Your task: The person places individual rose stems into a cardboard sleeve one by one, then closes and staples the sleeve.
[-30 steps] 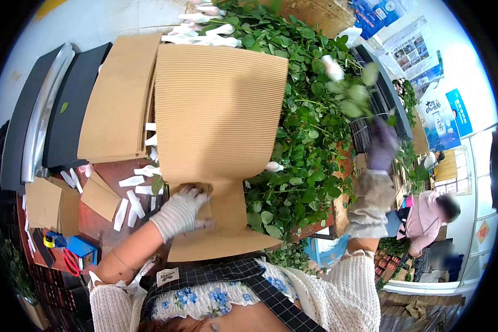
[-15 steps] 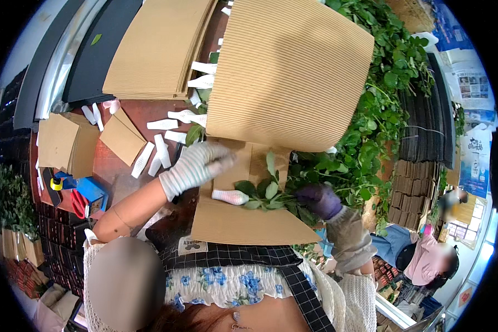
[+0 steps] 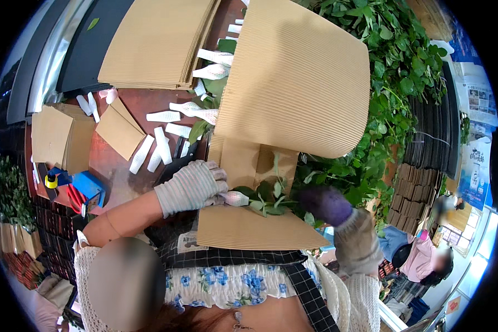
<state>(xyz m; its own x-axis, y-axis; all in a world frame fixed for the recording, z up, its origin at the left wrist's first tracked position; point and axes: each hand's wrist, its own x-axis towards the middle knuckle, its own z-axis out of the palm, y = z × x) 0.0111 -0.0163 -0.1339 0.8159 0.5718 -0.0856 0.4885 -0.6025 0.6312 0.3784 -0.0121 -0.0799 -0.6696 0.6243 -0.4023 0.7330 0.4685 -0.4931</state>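
flower [image 3: 258, 205] on brown card [image 3: 260, 229]
left hand [image 3: 191, 188] has bent fingers at the bud [image 3: 237, 198], right hand [image 3: 326, 205] is blurry near the other end; i cannot tell if either holds it.

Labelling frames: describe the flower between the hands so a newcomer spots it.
Find the big corrugated cardboard sheet, upper centre, then the smaller flap by the apron. Along its upper edge, between left hand and right hand, lies the flower. Unlike the loose white sleeves on the red table, it bears leaves.
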